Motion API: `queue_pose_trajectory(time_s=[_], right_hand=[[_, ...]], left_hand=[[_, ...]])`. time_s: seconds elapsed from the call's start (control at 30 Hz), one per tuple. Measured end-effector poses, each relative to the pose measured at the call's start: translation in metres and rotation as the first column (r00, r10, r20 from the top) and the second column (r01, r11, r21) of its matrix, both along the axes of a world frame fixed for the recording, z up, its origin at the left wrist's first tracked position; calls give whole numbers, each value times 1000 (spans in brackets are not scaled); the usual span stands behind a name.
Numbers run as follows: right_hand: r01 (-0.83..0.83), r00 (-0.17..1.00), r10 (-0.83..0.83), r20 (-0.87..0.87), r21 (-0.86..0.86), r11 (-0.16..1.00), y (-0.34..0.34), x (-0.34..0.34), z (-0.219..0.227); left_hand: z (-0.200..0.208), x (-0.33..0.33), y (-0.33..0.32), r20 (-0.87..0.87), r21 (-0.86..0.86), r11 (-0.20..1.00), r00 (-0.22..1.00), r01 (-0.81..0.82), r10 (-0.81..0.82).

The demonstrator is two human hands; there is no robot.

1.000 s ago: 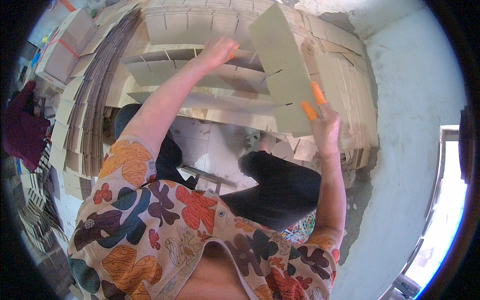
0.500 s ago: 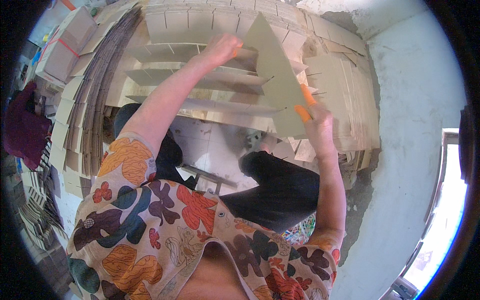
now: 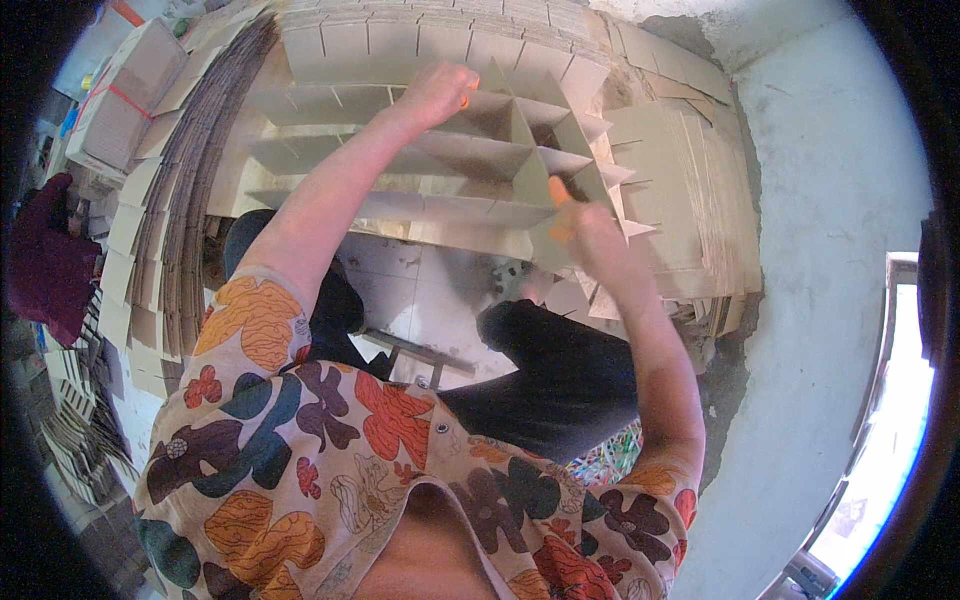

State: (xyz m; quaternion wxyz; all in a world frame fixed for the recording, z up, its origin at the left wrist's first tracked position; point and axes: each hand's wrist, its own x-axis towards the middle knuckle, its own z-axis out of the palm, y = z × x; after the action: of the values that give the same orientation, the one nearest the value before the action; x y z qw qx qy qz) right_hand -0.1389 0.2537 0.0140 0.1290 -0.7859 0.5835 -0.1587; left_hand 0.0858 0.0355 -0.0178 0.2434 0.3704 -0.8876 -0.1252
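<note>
Three long slotted cardboard strips stand on edge in front of me: a far one (image 3: 305,104), a middle one (image 3: 470,158) and a near one (image 3: 420,208). A cardboard cross strip (image 3: 527,178) stands across them near their right ends. My right hand (image 3: 598,245), with orange finger covers, is closed on the near end of this cross strip. At the far long strip, my left hand (image 3: 438,95) is closed in a pinch, one orange cover showing; its fingertips are partly hidden. Another cross strip (image 3: 572,125) stands just to the right.
Stacked slotted cardboard (image 3: 400,48) lies at the back. More stacks stand left (image 3: 185,190) and right (image 3: 665,190). At the far left is a box with a red strap (image 3: 125,90). A pale wall (image 3: 820,200) borders the right side. My legs are below the work surface.
My right hand has moved left and slightly down with the cross strip. The strip, raised and tilted before, now sits lower across the long strips. My left hand has shifted slightly left.
</note>
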Motion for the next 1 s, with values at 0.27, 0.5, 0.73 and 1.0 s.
queue_pose_trajectory(time_s=[0.27,0.5,0.73,1.0], right_hand=[[324,910,-395,-128,-375,869,8,-31,8],[784,384,-831,-404,-333,524,10,-141,-34],[766,324,-800,-505,-355,535,15,-158,-61],[776,349,-834,-427,-367,513,24,-185,-61]], left_hand=[[23,19,38,-148,-112,992,988,-49,32],[49,53,104,-181,-187,977,981,-105,70],[45,73,123,-149,-152,974,978,-169,146],[41,76,121,-181,-126,978,973,-167,143]])
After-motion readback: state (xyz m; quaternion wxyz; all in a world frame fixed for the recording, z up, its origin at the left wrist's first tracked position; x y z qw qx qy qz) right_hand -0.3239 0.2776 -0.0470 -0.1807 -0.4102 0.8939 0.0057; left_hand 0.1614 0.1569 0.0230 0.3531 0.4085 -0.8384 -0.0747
